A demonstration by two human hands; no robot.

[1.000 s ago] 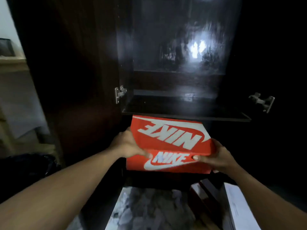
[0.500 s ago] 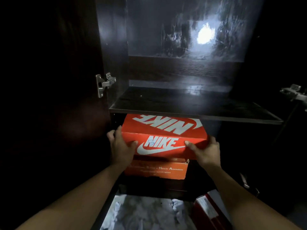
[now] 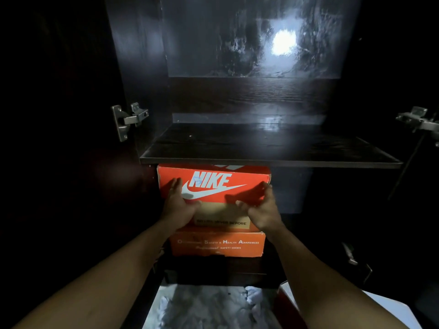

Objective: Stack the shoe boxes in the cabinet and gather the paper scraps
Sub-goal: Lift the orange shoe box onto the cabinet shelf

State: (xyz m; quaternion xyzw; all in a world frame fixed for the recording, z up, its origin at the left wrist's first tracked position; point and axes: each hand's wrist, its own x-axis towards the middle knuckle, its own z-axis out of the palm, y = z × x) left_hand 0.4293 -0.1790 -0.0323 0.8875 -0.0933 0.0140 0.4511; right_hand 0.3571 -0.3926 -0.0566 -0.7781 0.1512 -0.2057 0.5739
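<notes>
Under the cabinet shelf (image 3: 261,160), touching the orange NIKE box (image 3: 213,184) with left hand (image 3: 178,205) and right hand (image 3: 261,207), fingers straight and gripping nothing; lowest orange box (image 3: 217,244) reading "Safety & Health Awareness".

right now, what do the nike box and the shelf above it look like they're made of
Nike box: looks like printed cardboard, matte orange-red; the lid's folded edge shows along the top. Shelf: seemingly laminated wood board, dark, with visible grain and a glossy sheen catching the light.
</notes>
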